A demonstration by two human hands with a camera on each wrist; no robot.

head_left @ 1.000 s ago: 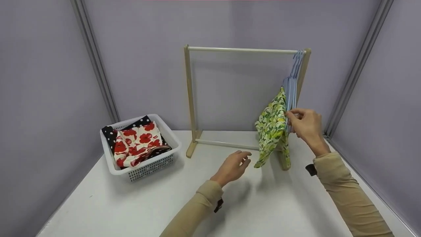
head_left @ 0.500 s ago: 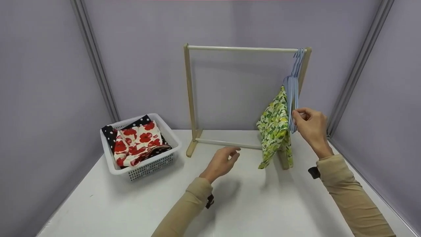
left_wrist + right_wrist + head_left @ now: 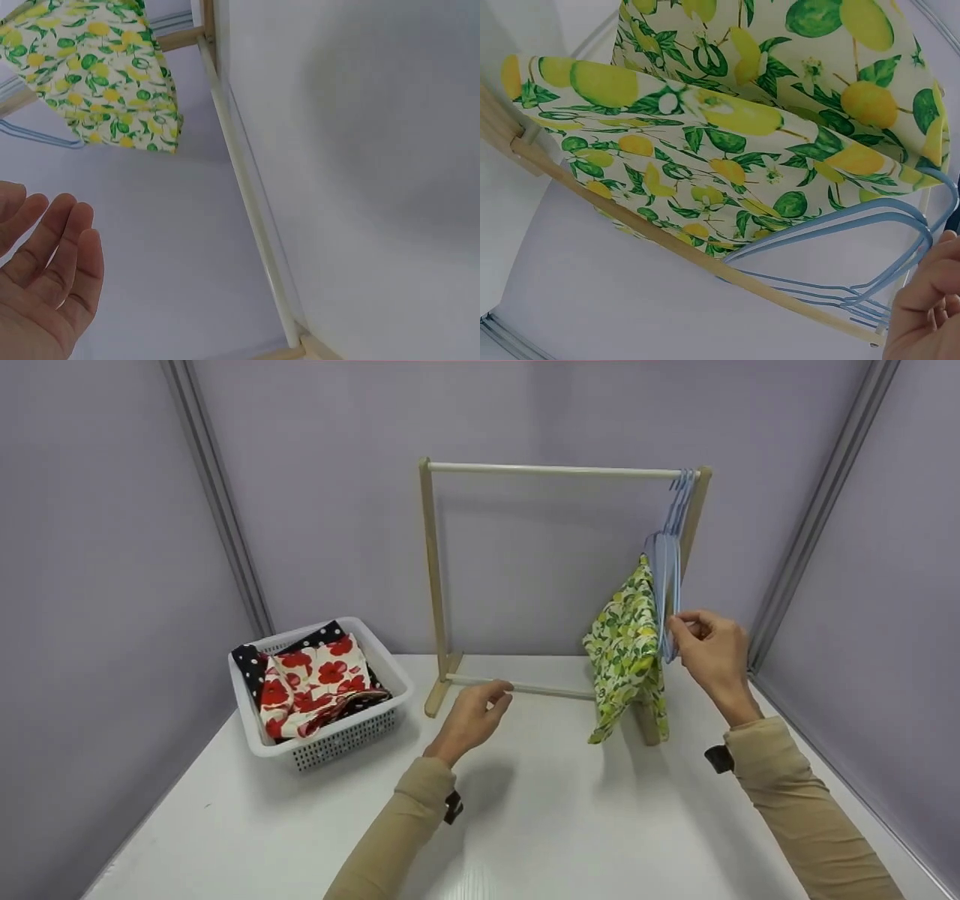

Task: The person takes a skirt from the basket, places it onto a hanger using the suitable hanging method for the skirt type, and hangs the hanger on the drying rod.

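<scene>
My right hand point(image 3: 712, 656) is at the lower end of a bunch of blue clothes hangers point(image 3: 666, 585), thumb and forefinger pinching them. These hangers hang by their hooks at the right end of the rack's rail. A lemon-print garment point(image 3: 626, 641) in white, yellow and green hangs on the leftmost of them; its folds fill much of the right wrist view. Over the table in front of the rack, my left hand point(image 3: 471, 721) holds nothing, its fingers loosely bent. In the left wrist view that left hand point(image 3: 49, 277) shows its palm, well apart from the garment.
The wooden rack point(image 3: 430, 577) has a white top rail point(image 3: 555, 470) and a low crossbar point(image 3: 551, 690). To its left, a white plastic basket point(image 3: 345, 742) holds a red-flowered cloth point(image 3: 330, 675) and black polka-dot cloth point(image 3: 250, 667). Grey walls enclose the white table point(image 3: 225, 840).
My left hand has drawn away from the garment, moving left. My right hand shifted slightly right along with the hangers and garment, then stayed nearly still.
</scene>
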